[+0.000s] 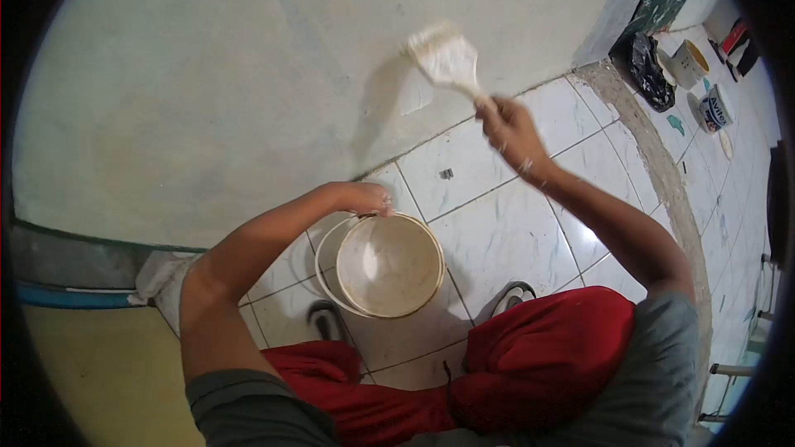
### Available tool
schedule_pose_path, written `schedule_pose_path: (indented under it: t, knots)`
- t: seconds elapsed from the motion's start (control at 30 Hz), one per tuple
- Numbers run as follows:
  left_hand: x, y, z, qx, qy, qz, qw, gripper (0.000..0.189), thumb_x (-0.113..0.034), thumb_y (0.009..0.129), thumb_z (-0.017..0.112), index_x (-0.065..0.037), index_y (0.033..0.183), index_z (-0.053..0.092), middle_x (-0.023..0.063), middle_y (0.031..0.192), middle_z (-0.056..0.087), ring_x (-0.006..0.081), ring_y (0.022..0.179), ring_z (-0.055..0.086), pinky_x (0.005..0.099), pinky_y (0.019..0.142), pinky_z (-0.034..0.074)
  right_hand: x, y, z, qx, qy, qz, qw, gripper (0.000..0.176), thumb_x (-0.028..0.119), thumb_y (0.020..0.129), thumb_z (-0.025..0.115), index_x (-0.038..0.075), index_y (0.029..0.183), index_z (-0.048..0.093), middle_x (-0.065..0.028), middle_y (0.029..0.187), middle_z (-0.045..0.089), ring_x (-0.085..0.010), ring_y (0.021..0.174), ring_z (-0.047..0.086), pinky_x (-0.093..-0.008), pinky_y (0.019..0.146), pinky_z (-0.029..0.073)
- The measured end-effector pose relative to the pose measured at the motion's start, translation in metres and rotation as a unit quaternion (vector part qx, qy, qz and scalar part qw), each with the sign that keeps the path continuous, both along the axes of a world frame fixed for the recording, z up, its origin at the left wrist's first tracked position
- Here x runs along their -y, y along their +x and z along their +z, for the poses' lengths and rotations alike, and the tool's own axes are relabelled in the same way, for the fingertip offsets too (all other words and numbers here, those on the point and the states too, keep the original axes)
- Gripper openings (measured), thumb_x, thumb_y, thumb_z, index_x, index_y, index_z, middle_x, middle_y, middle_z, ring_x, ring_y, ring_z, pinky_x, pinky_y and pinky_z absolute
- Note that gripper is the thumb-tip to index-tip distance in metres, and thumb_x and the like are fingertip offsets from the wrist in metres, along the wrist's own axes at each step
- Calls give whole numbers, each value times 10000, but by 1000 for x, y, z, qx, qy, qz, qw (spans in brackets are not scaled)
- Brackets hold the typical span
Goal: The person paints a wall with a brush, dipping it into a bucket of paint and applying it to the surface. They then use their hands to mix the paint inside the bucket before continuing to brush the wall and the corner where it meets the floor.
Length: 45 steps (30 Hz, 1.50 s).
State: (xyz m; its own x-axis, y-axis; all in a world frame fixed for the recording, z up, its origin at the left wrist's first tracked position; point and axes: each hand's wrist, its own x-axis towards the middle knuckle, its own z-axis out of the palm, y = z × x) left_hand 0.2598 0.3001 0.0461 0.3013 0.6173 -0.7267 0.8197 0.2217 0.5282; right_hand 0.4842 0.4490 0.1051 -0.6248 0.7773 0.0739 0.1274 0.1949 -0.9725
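Observation:
My right hand [517, 142] is closed round the handle of a wide paintbrush [447, 60], its head coated in whitish paint. The bristles point up and left, close in front of the pale wall [215, 74], with a shadow falling beside them. My left hand [366, 198] grips the far rim of a white bucket [424, 269], fingers bent over the edge. Some paint marks the fingers of both hands. Whitish paint coats the inside of the bucket, and its wire-like handle [325, 281] hangs down on the left side.
White floor tiles [513, 232] meet the wall's foot. At the right lie a black plastic bag [650, 74], a tub with yellowish inside [689, 64] and a labelled paint tub [715, 109]. A rough cement strip [662, 165] crosses the floor. My sandalled feet [513, 298] stand below the bucket.

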Motion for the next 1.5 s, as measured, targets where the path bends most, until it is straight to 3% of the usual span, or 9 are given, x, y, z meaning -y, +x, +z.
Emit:
schedule_pose_path:
  t: [0.23,0.43,0.53,0.8,0.97,1.03,1.17,1.27,1.5]
  knots:
    - [-45,59,10,-38,42,-163,985,381,-353,778,511,4,902,551,145,842,585,267,776,549,356,697,411,3,4,-88,251,-119,68,958,320,284,822,495,3,672,523,-10,530,421,-95,433,372,-249,372,294]
    - [-63,63,5,-9,134,-192,972,412,-364,770,474,28,818,589,221,852,580,335,736,540,395,658,412,-1,-47,-79,223,-213,27,951,345,301,822,498,13,632,501,-24,531,434,-107,420,381,-261,355,292]
    - [-81,43,-44,-15,76,-415,907,451,-374,771,461,61,750,578,187,755,575,298,698,540,396,641,403,9,-44,-37,178,-165,11,970,362,328,831,492,8,662,501,-12,508,414,-93,407,363,-242,352,289]
    - [-54,37,-23,55,-116,-135,983,388,-345,760,501,31,788,595,84,704,580,167,601,495,325,539,403,20,-17,100,-39,-75,-1,996,270,285,862,463,48,733,475,57,506,362,-25,390,286,-181,339,220]
    - [-50,45,-19,-34,-203,-248,947,389,-363,779,452,-104,1054,544,82,1014,558,228,879,540,423,833,382,9,-31,27,-91,-197,52,975,283,343,859,458,77,763,443,59,526,337,-28,398,272,-181,335,217]
    - [-43,46,-24,13,-173,-227,958,334,-319,784,470,0,734,557,27,616,435,147,575,422,330,515,394,8,-42,-12,-49,-283,102,952,296,382,860,435,126,717,391,50,527,337,-48,389,278,-201,321,221]
    - [-33,45,-8,-1,-186,-217,958,445,-359,815,433,44,976,536,164,900,561,242,808,559,379,694,444,34,-55,-78,-3,-277,48,960,350,404,866,402,112,673,392,32,478,328,-67,347,264,-223,295,210]
    - [-36,43,-6,-25,-228,-223,947,499,-426,802,402,-109,1186,442,82,1191,469,241,1037,492,418,895,336,44,-52,-116,199,-325,45,924,353,375,854,431,102,631,410,23,472,343,-76,338,273,-244,294,203]
    - [-38,50,13,-51,-225,-283,931,456,-395,832,373,-94,1159,473,90,1162,503,243,1002,520,442,885,335,41,-79,-58,179,-397,28,899,316,325,857,442,94,642,424,2,505,373,-81,350,290,-233,300,196]
